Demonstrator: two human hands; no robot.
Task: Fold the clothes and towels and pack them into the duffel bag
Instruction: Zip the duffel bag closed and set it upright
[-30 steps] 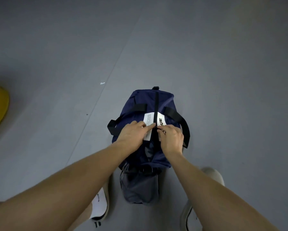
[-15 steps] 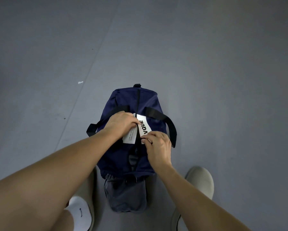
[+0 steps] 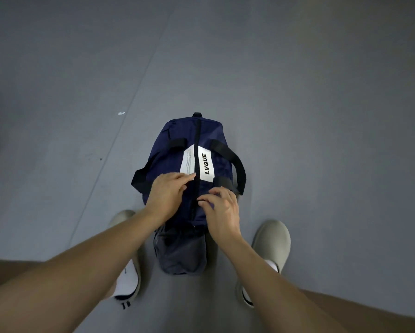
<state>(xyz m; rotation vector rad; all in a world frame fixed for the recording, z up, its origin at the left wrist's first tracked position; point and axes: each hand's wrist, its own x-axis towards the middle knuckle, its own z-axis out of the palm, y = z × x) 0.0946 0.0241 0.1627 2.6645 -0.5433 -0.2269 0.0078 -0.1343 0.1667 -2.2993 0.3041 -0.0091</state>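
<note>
At your feet, your beige shoes (image 3: 271, 241) stand either side of the navy duffel bag (image 3: 172, 150). It lies lengthwise on the grey floor (image 3: 309, 97), its grey mesh end pocket (image 3: 180, 253) nearest you. Your left grip (image 3: 166, 193) rests on the bag's top, left of the zipper (image 3: 197, 135), fingers straight and spread, forefinger touching the white label (image 3: 188, 162). Your right grip (image 3: 222, 210) sits just right of the zipper, fingers curled, thumb at the zipper line; whether it pinches the pull, you cannot tell. Beyond, the zipper splits the label, marked LVQUE. Black handles (image 3: 235, 159) droop to both sides. Farther off lies a white speck (image 3: 121, 113).
</note>
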